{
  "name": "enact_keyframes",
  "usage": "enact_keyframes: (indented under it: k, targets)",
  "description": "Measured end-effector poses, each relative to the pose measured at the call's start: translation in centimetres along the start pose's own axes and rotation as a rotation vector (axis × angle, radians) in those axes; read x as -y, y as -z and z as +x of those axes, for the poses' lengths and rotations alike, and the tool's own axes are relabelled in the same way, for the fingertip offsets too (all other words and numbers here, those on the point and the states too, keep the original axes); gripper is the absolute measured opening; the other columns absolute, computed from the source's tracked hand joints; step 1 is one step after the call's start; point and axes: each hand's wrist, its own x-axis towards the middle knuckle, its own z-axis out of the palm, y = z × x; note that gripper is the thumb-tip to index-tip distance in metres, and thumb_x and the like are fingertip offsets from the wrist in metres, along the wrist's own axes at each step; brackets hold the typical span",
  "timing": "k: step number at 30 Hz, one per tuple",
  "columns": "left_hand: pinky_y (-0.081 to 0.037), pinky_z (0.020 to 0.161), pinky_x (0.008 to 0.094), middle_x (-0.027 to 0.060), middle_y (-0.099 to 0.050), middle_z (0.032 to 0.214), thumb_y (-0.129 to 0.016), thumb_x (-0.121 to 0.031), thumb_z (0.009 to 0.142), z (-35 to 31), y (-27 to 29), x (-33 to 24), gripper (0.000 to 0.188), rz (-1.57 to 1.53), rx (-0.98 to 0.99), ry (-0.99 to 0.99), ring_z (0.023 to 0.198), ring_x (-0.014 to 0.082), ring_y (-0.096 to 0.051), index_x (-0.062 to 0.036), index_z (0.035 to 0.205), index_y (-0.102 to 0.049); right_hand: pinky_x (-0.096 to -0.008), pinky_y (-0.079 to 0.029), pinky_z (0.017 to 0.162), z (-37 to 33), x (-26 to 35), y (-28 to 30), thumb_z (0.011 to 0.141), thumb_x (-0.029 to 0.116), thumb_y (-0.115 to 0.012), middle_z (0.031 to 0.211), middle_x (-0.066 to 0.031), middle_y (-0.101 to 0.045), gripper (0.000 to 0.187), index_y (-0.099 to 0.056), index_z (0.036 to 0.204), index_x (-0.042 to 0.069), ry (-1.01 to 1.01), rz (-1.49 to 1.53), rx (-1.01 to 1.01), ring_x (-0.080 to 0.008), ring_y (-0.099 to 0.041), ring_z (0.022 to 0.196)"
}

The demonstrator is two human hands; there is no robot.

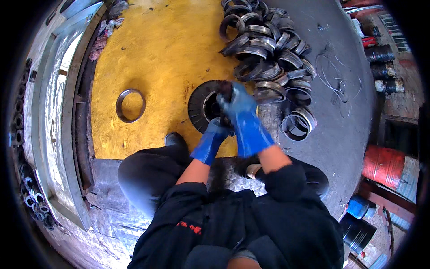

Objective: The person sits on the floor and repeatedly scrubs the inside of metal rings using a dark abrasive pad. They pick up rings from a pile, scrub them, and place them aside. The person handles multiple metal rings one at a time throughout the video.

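Both my hands wear blue rubber gloves and work over a black round disc [197,107] with radial ribs and a raised ring at its centre. My right hand [239,102], slightly blurred, is closed round a dark, elongated object [225,91] above the disc's right side. Just below and to the left, my left hand [217,128] is closed at the lower end of that same dark object. Its kind does not show, and my gloves hide much of it. The disc lies flat on the yellow floor area [165,54], in front of my spread knees.
A loose metal ring [131,106] lies to the left on the yellow area. Many dark metal rings [264,49] are heaped at the far right, beside loose wire [338,85] on grey floor. A red drum [383,166] stands at the right, a metal frame [58,112] at the left.
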Motion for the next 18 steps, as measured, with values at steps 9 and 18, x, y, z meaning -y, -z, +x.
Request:
enact_keyframes:
  k: [9,18]
  targets:
    - [-0.05,0.09,0.0342,0.0096,-0.065,0.109,-0.061,-0.006,0.086,0.7,1.4,2.2,0.027,-0.035,0.115,-0.093,0.097,0.0205,-0.061,-0.0048,0.114,-0.062,-0.0415,-0.049,0.09,-3.1,-3.7,-2.5,0.075,0.036,-0.075,0.127,-0.0203,-0.057,0.06,-0.055,0.126,0.011,0.415,0.132,-0.343,-0.0345,-0.06,0.109]
    - [-0.052,0.073,0.0362,0.0059,-0.067,0.093,-0.062,-0.006,0.085,-2.4,-0.9,-2.7,0.015,-0.175,-0.079,0.153,0.087,0.0171,-0.062,-0.0033,0.099,-0.065,-0.0305,-0.049,0.079,8.1,-1.8,0.4,0.087,0.021,-0.058,0.096,-0.0076,-0.069,0.025,-0.069,0.102,0.005,-0.05,0.436,0.602,-0.018,-0.063,0.083]
